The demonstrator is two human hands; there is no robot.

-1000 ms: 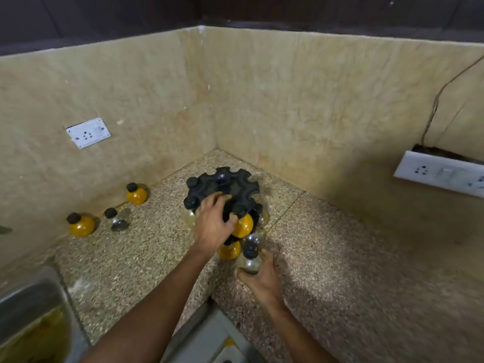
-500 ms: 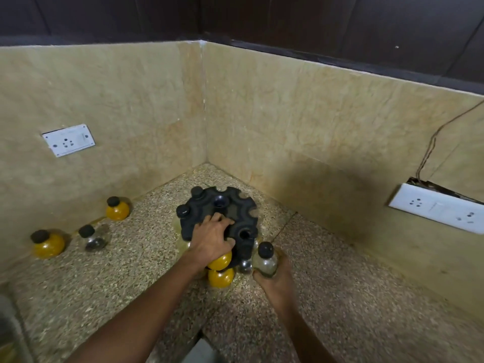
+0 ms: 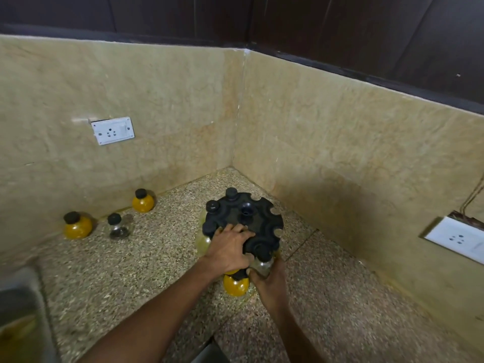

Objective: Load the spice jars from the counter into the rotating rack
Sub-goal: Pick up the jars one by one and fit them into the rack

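The rotating rack (image 3: 245, 222) stood on the speckled tabletop (image 3: 146, 263) near the corner. The left hand (image 3: 230, 248) lay on its top, fingers spread over the black disc. The right hand (image 3: 269, 279) gripped a clear spice jar (image 3: 263, 264) at the rack's near edge. Three jars (image 3: 119, 226) waited by the left wall.

A single head-worn wide-angle view looks forward and down into the inner corner of a speckled counter (image 3: 110, 271), where two beige walls meet. The rack (image 3: 245, 221) sits near that corner, close below the camera, both forearms reaching in from the bottom edge.
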